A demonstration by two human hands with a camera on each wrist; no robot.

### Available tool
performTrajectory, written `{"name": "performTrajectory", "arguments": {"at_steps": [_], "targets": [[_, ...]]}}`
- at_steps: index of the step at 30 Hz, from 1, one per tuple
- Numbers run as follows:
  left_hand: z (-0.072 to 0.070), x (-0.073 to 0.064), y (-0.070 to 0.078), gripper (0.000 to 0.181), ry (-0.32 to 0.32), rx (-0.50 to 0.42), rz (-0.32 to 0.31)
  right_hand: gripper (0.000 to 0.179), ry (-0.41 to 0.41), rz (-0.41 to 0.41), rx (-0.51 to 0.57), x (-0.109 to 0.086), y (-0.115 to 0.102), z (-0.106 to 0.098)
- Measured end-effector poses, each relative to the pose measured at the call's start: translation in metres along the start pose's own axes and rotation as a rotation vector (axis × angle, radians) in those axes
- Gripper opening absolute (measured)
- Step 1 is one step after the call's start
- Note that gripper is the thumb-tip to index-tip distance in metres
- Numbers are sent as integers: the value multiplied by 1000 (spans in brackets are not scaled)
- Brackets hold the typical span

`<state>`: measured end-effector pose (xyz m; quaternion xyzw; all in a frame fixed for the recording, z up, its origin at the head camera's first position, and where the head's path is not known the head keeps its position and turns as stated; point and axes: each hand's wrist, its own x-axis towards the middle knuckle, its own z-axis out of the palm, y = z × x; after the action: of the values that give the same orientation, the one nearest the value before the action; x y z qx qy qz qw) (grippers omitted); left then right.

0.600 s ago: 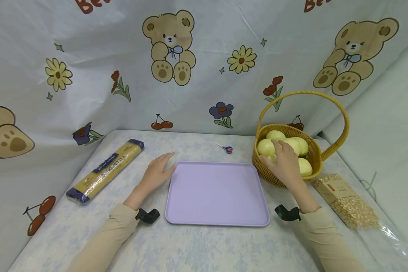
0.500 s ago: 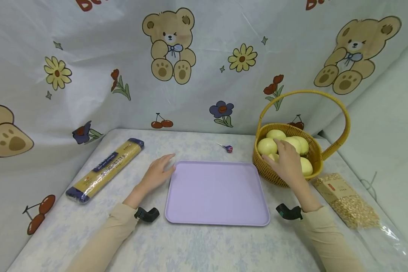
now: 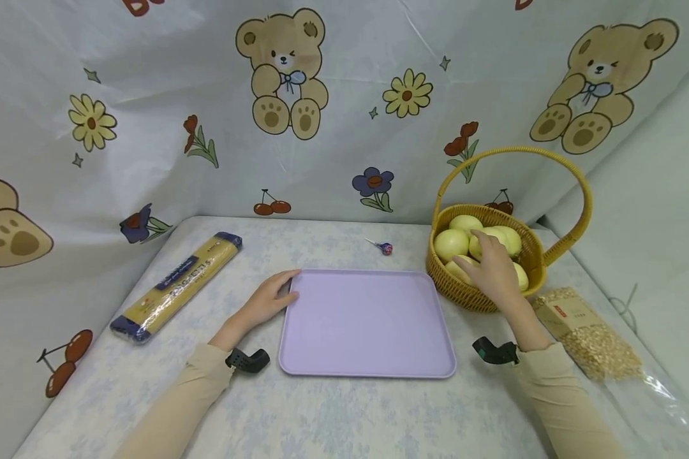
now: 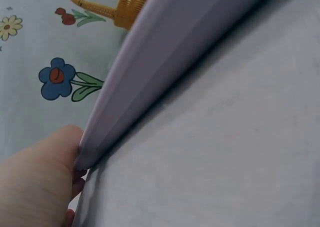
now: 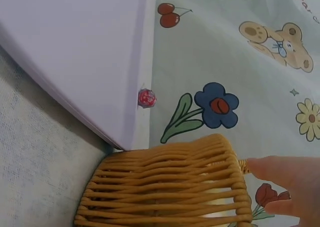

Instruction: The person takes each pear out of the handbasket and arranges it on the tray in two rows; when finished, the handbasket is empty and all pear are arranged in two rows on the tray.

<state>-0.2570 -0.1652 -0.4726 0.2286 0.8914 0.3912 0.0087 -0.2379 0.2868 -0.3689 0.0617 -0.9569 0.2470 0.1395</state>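
Cloth [image 3: 327, 162] was hung behind; fruit [image 3: 451, 246] could be dislodged if bumped by the right hand [image 3: 496, 274], wide-spread like the left hand [image 3: 266, 299].

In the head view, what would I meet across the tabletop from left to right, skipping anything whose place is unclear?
Spaghetti pack → left hand → lilac tray → wicker basket → plastic bag.

a plain lilac tray [image 3: 367, 324] tops a blue-mottled white desk [image 3: 344, 417]; at the far right corner, a golden basket [image 3: 465, 296] holds pale-yellow round pieces [image 3: 451, 245].
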Motion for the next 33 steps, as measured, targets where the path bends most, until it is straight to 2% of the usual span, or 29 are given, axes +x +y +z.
{"name": "performTrajectory", "arguments": {"at_steps": [9, 14, 28, 33], "targets": [[-1, 0, -2, 53, 0, 8, -8, 63, 54, 22, 17, 7, 11, -7], [0, 1, -3, 53, -3, 10, 6, 61, 68, 36, 78, 11, 27, -10], [2, 0, -2, 53, -10, 10, 5, 72, 20, 99, 223, 16, 57, -8], [1, 0, -3, 52, -7, 19, 3, 71, 22, 94, 247, 22, 63, -7]]}}
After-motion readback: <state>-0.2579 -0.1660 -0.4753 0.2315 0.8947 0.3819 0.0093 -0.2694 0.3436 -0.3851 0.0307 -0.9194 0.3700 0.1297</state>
